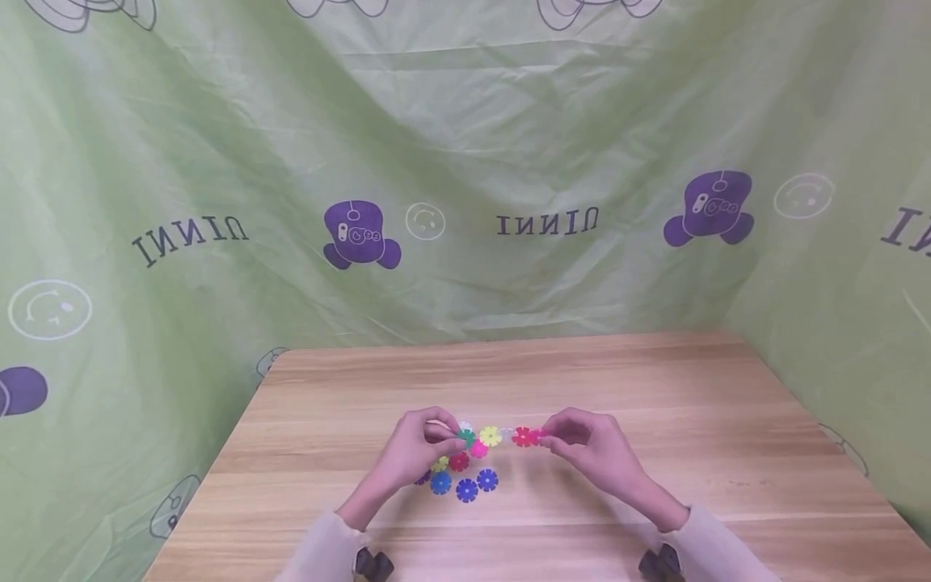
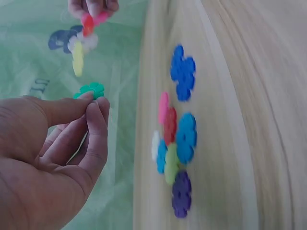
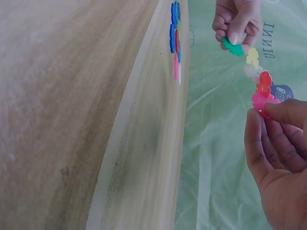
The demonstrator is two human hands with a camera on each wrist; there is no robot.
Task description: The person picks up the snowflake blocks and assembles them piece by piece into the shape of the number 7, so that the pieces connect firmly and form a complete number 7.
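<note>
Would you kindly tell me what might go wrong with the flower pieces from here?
The right hand holds the chain only by its pink end piece, so a joint might bend or part. The green piece, pinched near its edge by the left hand, could slip and drop to the table.

My head view looks forward and down across the counter (image 1: pixel 655 388); the wrist views, close and turned sideways, share my left hand (image 1: pixel 407 451) and right hand (image 1: pixel 602 454).

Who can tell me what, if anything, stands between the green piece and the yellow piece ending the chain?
Nothing visible: the left wrist view shows an open gap between the green piece, pinched by the left hand, and the yellow piece.
</note>
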